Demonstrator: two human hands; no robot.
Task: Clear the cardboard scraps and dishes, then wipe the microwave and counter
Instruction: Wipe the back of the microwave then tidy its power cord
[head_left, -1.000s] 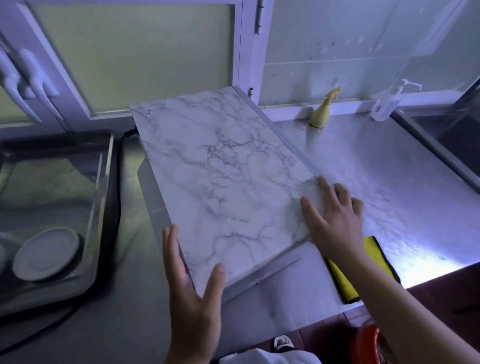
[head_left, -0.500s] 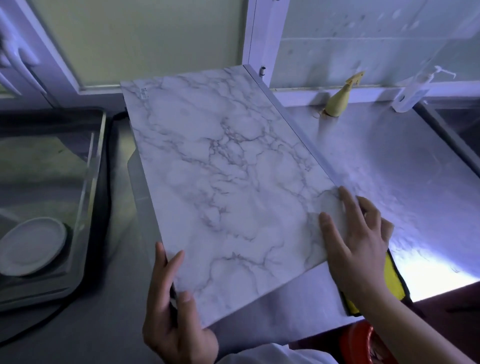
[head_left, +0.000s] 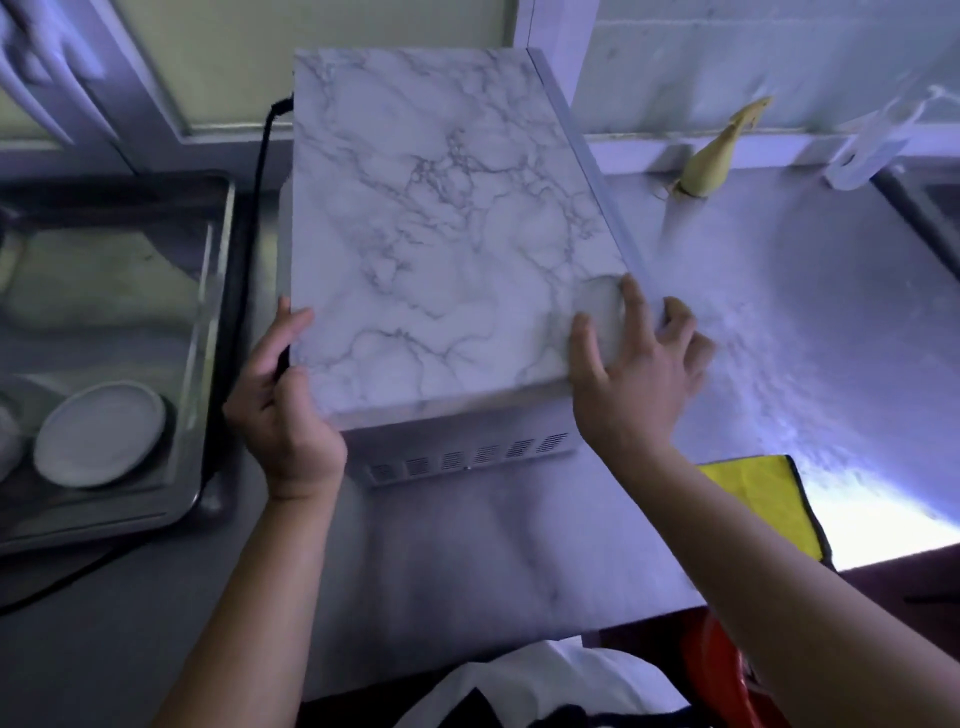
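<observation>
1. We look down on a metal surface with a dull, smeared shine. It catches bright light at 4 o'clock, near its front edge.
2. At the back, cupboard doors with pale frosted panels fill 10 to 12 o'clock. A light wall runs from 12 to 2 o'clock.
3. The microwave stands in the middle of the surface. Its top is covered in a white marble pattern with grey veins, and a row of vent slots shows on the side nearest us.
4. Our left hand grasps the microwave's near left corner at 8 o'clock, thumb on top and fingers wrapped round the edge.
5. Our right hand lies on the near right corner at 4 o'clock. Its fingers are spread and released, with thumb and forefinger flat on the marble top and the outer fingers reaching past the right edge.
6. A black cable runs down the microwave's left side.
7. At 9 o'clock a metal tray holds a white plate.
8. A yellow cloth lies at 4 o'clock beside our right forearm.
9. A yellowish spray bottle stands against the wall at 2 o'clock. A clear pump bottle, which is blurred, sits further right.
</observation>
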